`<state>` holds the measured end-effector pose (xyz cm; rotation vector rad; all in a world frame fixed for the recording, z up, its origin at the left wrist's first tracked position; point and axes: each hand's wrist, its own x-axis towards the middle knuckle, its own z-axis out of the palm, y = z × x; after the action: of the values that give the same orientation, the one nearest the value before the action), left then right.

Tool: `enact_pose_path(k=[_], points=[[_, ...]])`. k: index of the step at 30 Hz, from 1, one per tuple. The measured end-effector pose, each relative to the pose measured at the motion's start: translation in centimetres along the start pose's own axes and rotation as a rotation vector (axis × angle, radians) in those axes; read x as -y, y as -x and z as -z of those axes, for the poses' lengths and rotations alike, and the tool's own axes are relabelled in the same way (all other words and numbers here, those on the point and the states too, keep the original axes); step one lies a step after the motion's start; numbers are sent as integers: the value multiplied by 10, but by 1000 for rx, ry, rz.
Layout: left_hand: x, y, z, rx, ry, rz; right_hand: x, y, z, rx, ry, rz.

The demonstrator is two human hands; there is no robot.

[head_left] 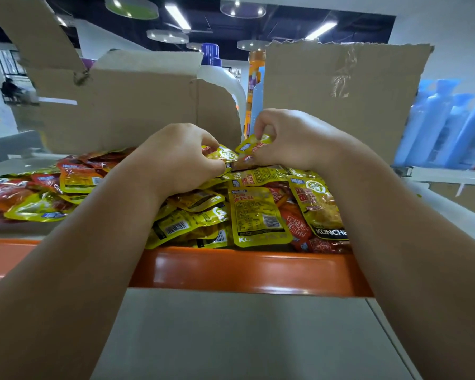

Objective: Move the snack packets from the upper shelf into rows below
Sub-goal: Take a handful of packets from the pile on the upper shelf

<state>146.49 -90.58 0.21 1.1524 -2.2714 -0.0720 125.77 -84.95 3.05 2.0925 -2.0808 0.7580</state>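
Both hands reach up onto the heap of snack packets (192, 215). The left hand (176, 157) is curled, its fingers and thumb bunched round a crumpled yellow packet (222, 154) at the top of the heap, with the wrist lying on the packets below. The right hand (291, 138) pinches a small yellow packet (254, 144) by its upper edge between the thumb and bent fingers, holding it tilted just above the heap. The two held packets are just beside each other.

The heap lies loose and unsorted on the upper shelf (231, 267), right behind its glossy orange front edge. Most of the packets near the hands are yellow; one flat yellow packet (259, 215) shows its printed back and barcode, and a packet lettered KONCHE (321, 209) leans beside the right forearm. Red packets (299, 226) are mixed in between them, and more red and yellow ones (11, 193) spread out to the left.

Behind the heap stand torn cardboard box flaps (137, 111), with another taped cardboard flap (337, 97) upright on the right. Between the flaps shows a white jug with a purple cap (225, 78) and a tall orange bottle (254, 75). Blue bottles (444, 127) stand in a blurred row far right. Below the orange edge is a plain grey panel (231, 338).
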Motion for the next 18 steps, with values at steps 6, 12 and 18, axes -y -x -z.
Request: enact_pose_path(k=[6,12,18], points=[[-6,4,3,-81,45,-65,-2,9,10,-47,-49,2],[-44,7,19,-119,-24,-174,-30,52,48,-111,-72,-1],[-142,10,7,-155,-42,-314,-97,111,98,-204,-40,-40]])
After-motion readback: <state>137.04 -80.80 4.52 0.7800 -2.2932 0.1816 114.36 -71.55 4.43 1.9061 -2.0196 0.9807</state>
